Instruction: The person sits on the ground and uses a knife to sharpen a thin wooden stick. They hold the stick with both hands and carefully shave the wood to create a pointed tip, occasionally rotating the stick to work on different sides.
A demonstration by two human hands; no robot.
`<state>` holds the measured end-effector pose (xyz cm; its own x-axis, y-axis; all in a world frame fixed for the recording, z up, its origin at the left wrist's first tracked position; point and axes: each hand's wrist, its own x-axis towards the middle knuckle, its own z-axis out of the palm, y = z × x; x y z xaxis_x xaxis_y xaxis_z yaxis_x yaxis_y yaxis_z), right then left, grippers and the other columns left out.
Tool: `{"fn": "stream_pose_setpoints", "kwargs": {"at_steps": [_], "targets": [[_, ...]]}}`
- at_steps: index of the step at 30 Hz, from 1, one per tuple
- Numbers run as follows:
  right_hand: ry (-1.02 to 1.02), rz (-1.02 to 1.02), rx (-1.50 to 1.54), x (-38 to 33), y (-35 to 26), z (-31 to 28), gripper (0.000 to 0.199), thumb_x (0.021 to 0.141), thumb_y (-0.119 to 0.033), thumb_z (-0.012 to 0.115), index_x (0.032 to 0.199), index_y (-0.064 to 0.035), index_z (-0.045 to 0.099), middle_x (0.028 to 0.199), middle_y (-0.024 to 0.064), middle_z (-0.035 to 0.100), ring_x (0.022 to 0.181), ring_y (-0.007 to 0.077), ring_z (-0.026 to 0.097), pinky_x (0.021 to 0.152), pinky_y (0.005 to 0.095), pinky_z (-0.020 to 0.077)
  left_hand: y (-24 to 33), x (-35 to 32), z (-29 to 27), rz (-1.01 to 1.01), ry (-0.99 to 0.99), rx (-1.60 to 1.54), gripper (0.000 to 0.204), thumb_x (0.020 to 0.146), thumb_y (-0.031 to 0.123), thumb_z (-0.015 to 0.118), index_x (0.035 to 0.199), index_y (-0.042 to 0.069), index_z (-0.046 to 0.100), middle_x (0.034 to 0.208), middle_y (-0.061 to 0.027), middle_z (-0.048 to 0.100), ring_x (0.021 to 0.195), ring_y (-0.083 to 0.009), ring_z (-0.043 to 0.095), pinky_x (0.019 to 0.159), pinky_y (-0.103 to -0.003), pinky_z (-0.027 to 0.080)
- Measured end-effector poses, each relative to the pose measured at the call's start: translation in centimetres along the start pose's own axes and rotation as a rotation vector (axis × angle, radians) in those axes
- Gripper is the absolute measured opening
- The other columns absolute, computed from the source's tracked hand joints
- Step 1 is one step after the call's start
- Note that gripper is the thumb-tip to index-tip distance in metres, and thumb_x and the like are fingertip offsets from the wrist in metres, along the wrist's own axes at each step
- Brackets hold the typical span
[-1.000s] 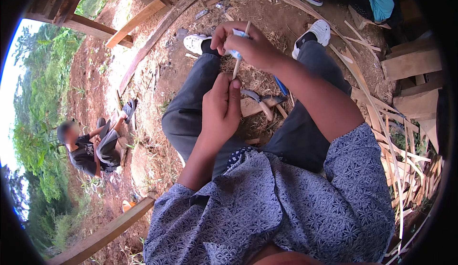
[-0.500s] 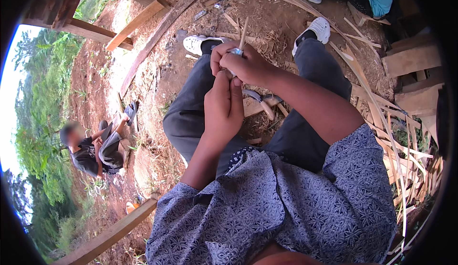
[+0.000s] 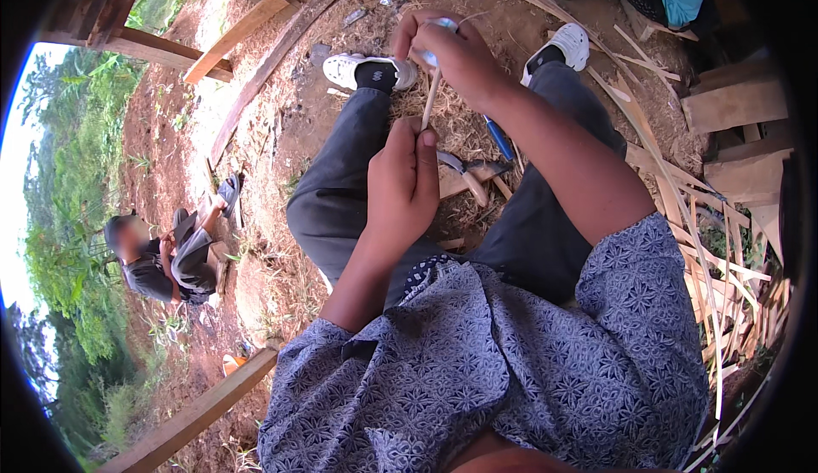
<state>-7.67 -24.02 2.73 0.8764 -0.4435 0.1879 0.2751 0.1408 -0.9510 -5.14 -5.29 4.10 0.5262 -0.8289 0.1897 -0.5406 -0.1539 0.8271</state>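
Note:
My left hand (image 3: 402, 185) grips the lower end of a thin pale bamboo strip (image 3: 432, 98), thumb up, above my lap. My right hand (image 3: 452, 47) is closed around a small knife with a light handle (image 3: 442, 24) and holds it against the strip's upper end, near my feet. I sit with knees bent, in dark trousers and white shoes (image 3: 362, 71). The knife's blade is mostly hidden by my fingers.
A billhook-like tool and wood pieces (image 3: 464, 175) lie between my legs, beside a blue pen-like thing (image 3: 499, 138). Bamboo strips (image 3: 699, 243) pile up at the right. Another person (image 3: 166, 256) sits lower left. Wooden beams (image 3: 247, 25) cross the upper left.
My right hand with the knife has slid up along the strip, away from my left hand. My left hand has kept its grip and stayed nearly still.

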Motion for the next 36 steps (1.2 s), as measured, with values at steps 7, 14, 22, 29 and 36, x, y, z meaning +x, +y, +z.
{"fn": "stream_pose_setpoints", "kwargs": {"at_steps": [7,14,22,29,36], "targets": [[0.026,-0.043,-0.055,0.5,-1.2,-0.2,0.022,0.084,-0.017,0.048,0.085,-0.0034,0.065,0.083,0.0031,0.064,0.078,0.0103,0.055,0.074,0.0294,0.0441,0.1,0.3,-0.2,0.064,0.062,0.038,0.008,0.103,0.008,0.049,0.101,0.000,0.052,0.072,-0.0181,0.058,0.064,-0.0384,0.062,0.057,-0.042,0.046],[-0.057,-0.187,-0.192,0.8,-0.1,-0.9,0.024,0.085,-0.017,0.048,0.082,-0.0034,0.067,0.086,0.0055,0.066,0.078,0.0104,0.058,0.076,0.0283,0.0447,-0.4,0.7,0.2,0.033,0.030,-0.031,0.020,0.107,0.016,0.044,0.099,0.002,0.055,0.071,-0.0035,0.050,0.064,-0.0103,0.046,0.059,-0.027,0.038],[-0.180,-0.090,-0.054,-0.8,0.6,1.0,0.023,0.083,-0.013,0.046,0.078,0.0001,0.063,0.076,0.0066,0.061,0.076,0.0147,0.056,0.075,0.0305,0.0448,-0.7,0.8,0.2,0.025,0.035,-0.088,0.023,0.108,0.019,0.044,0.097,0.002,0.055,0.073,-0.0020,0.051,0.065,-0.0087,0.045,0.059,-0.025,0.037],[-0.120,-0.053,-0.099,-1.5,0.6,1.8,0.022,0.082,-0.018,0.045,0.072,-0.0023,0.057,0.071,0.0042,0.054,0.066,0.0117,0.046,0.066,0.0299,0.0404,-0.6,1.1,0.3,0.060,0.023,-0.085,0.015,0.105,0.011,0.047,0.099,-0.001,0.055,0.069,-0.0157,0.055,0.056,-0.0245,0.056,0.055,-0.036,0.043],[-0.085,-0.069,0.013,-0.2,0.5,0.0,0.022,0.085,-0.017,0.045,0.077,-0.0030,0.060,0.072,0.0016,0.054,0.065,0.0080,0.044,0.063,0.0263,0.0355,-0.8,0.7,0.8,0.073,0.047,-0.137,0.022,0.108,0.018,0.045,0.096,0.002,0.055,0.070,0.0024,0.045,0.064,-0.0065,0.042,0.058,-0.024,0.036]]}}
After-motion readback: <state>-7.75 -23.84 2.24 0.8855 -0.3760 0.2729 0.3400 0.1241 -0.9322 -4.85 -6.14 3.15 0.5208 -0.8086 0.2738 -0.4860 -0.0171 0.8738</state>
